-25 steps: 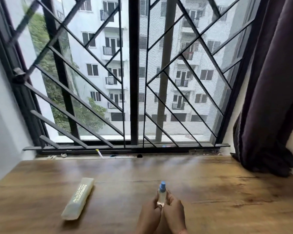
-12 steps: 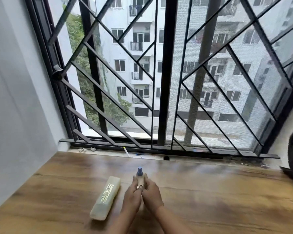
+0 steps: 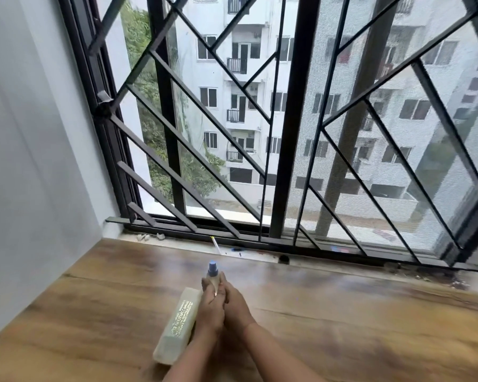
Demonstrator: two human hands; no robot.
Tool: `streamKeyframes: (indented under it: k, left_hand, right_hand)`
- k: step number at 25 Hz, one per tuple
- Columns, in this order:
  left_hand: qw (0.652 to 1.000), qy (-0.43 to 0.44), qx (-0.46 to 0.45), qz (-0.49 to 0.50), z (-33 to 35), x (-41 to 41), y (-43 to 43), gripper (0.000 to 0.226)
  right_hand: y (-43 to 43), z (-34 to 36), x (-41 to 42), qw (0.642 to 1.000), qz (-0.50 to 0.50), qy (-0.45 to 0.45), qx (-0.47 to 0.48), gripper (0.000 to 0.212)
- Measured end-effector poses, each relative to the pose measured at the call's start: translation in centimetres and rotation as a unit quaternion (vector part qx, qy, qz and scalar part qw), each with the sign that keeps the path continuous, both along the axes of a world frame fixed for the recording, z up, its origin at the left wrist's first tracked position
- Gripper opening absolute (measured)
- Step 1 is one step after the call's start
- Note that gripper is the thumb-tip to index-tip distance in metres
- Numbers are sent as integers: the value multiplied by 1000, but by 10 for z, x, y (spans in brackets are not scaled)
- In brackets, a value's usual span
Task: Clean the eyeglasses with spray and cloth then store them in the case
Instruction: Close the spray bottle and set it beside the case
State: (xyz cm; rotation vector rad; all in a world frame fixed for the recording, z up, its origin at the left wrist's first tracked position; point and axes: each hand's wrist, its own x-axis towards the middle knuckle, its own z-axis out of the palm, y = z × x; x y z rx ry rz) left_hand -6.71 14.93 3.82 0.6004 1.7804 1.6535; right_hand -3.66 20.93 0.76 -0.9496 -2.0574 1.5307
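Head view. Both hands meet at 6 o'clock over a wooden table (image 3: 342, 326). The left hand (image 3: 209, 307) and right hand (image 3: 236, 304) press together, fingers curled around a small clear spray bottle (image 3: 213, 278). The bottle stands upright, its blue cap (image 3: 212, 266) pointing toward 12 o'clock above the fingertips. Its base is hidden by the hands. A long, pale translucent case (image 3: 178, 326) lies closed on the table at 8 o'clock of the hands, just beside the left wrist, its long axis running from 7 to 1 o'clock. A barred window (image 3: 287, 119) fills 12 o'clock and a white wall (image 3: 33, 161) stands at 9 o'clock.
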Motion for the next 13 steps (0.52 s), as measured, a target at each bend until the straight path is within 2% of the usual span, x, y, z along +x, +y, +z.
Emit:
streamKeyframes:
  k: [2, 4, 6, 8, 10, 13]
  left_hand:
    - [1000, -7, 3, 6, 1, 0, 1, 46]
    - [1000, -9, 4, 10, -2, -1, 2, 47]
    - [1000, -3, 0, 12, -6, -2, 3, 46]
    - [1000, 14, 1, 4, -9, -3, 4, 40]
    - [999, 42, 2, 3, -10, -2, 3, 35]
    - [992, 121, -19, 28, -15, 1, -7, 50]
  right_hand:
    - [3, -5, -1, 996, 6, 37, -78, 58]
    - [4, -6, -3, 991, 5, 52, -125, 37]
    - [2, -3, -2, 986, 10, 69, -149, 32]
    - [2, -8, 1, 992, 16, 38, -118, 30]
    - [2, -15, 5, 998, 15, -9, -57, 39]
    - [-1, -17, 18, 997, -4, -55, 50, 58]
